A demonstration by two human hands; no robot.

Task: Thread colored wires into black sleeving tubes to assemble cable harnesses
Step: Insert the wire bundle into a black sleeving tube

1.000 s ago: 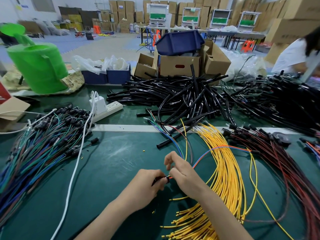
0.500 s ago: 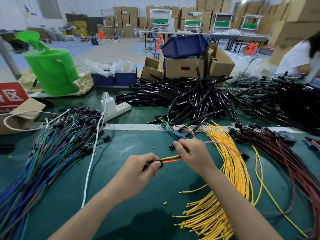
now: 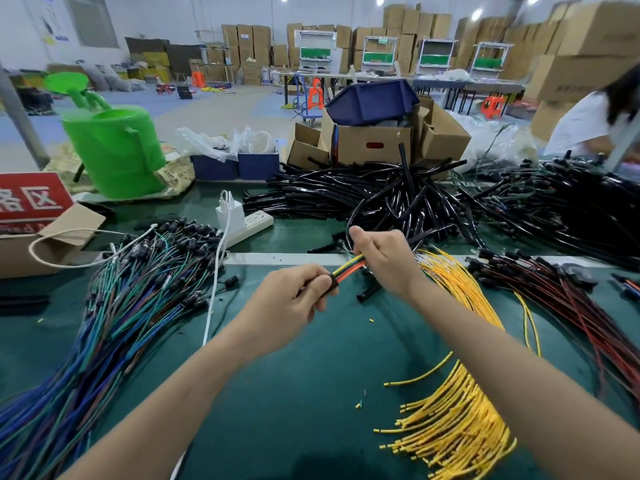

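Observation:
My left hand [image 3: 292, 299] grips the end of a black sleeving tube [image 3: 333, 281], whose mouth shows just past my thumb. A short bundle of yellow, dark and orange-red wires [image 3: 349, 268] runs out of that mouth up to my right hand [image 3: 384, 259], which is closed around the wires. Both hands are raised above the green table [image 3: 311, 375]. The rest of the tube is hidden inside my left fist. A pile of loose black tubes [image 3: 363, 199] lies beyond my hands.
Yellow wires [image 3: 457, 410] fan out at the right, red and black leads [image 3: 571, 306] farther right, blue-green finished harnesses [image 3: 121, 306] at the left. A white power strip [image 3: 251, 225] with a charger, cardboard boxes [image 3: 370, 143] and a green watering can [image 3: 116, 150] stand behind. A person [image 3: 595, 119] sits at far right.
Both hands have lifted off the table and drawn apart. The right hand moved up and away, so a longer stretch of coloured wires now shows between tube mouth and right hand.

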